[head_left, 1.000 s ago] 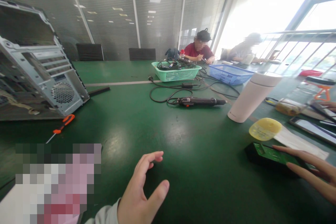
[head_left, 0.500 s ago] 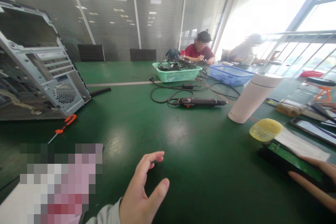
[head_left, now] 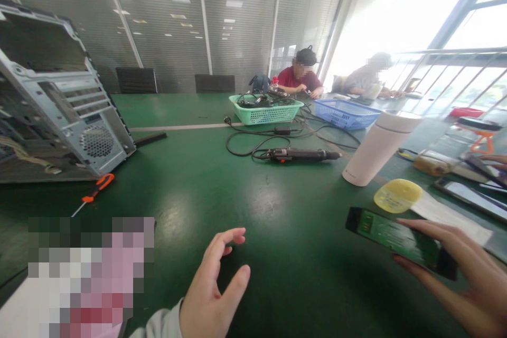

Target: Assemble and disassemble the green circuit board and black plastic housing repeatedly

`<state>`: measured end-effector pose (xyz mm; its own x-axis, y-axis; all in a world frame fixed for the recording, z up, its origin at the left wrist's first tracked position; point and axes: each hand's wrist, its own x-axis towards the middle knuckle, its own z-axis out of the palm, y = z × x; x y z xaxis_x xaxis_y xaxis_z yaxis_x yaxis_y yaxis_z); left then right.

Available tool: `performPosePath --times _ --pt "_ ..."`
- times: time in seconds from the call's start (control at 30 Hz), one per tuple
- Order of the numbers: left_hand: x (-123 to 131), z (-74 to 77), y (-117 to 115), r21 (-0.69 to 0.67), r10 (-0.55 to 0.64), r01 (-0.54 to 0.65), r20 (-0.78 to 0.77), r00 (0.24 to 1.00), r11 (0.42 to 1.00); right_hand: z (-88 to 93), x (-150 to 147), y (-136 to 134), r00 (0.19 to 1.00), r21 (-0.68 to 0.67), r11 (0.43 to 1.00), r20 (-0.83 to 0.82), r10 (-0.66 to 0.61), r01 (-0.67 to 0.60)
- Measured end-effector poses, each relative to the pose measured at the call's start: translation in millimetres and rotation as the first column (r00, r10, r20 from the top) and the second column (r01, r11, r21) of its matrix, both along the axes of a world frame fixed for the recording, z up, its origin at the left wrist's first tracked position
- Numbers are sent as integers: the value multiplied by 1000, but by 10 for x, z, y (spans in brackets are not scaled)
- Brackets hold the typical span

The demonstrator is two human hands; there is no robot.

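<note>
A: Quick, what just changed?

B: The black-cased circuit board (head_left: 396, 237). It's in the right hand (head_left: 475, 274), right of centre in the lower half of the frame, green face showing, long side slanting down to the right. Half a second ago it's further right, partly cut off by the edge; now it's fully in view.

A: On the green table (head_left: 198, 185) or up?

B: Looks lifted, with a dark patch under it on the tabletop. Can't swear to the gap.

A: Grip?

B: Grasping by the long edges, digits along the upper and lower sides. Firmness, can't tell.

A: Left hand (head_left: 212, 285)?

B: Bottom centre, nothing in it, fingers loosely curved, thumb apart. Practically same pose as both earlier frames. Whether it rests on the tabletop, can't tell.

A: So for the work?

B: My read: one-handed handling at this point, the left not involved.

A: Other differences?

B: None worth logging. Yellow item (head_left: 398, 195) just above the board, pale tumbler (head_left: 374, 156) behind that, electric screwdriver (head_left: 303, 155) mid-frame, computer case (head_left: 97, 116) on the left: all basically where they were, bar slight camera drift.
</note>
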<state>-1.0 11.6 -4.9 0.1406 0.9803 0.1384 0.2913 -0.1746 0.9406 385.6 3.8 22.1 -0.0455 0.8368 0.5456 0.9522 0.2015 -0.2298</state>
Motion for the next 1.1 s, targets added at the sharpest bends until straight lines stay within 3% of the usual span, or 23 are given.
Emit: performPosePath --times 0.1,0.2,0.27,0.4,0.5,0.67,0.8,0.93,1.1 --pt "-1 -18 15 -9 -5 5 -2 1000 1000 115 -499 16 965 -63 969 90 246 -241" --pt "12 -14 22 -19 12 -12 2 1000 1000 211 -1043 24 930 -105 924 -30 368 -369" --pt "32 6 26 -29 28 -27 19 999 999 256 -1377 37 892 -112 896 -203 403 -430" --pt "85 54 37 -71 69 -59 143 987 996 249 -1824 96 808 -262 839 -505 302 -477" --pt "110 64 39 -124 128 -104 211 969 987 134 -1927 157 759 -267 821 -590 275 -505" --pt "98 27 34 -120 131 -108 209 969 987 -30 -1880 219 752 -76 840 -494 437 -538" --pt "68 -49 32 -120 160 -136 218 963 983 -6 -1852 221 768 60 820 -315 557 -570" --pt "68 -81 30 -138 178 -149 229 957 979 23 -1846 213 797 132 812 -155 584 -569" --pt "108 -4 35 -157 176 -141 243 954 978 31 -1839 184 800 90 819 -176 574 -567"
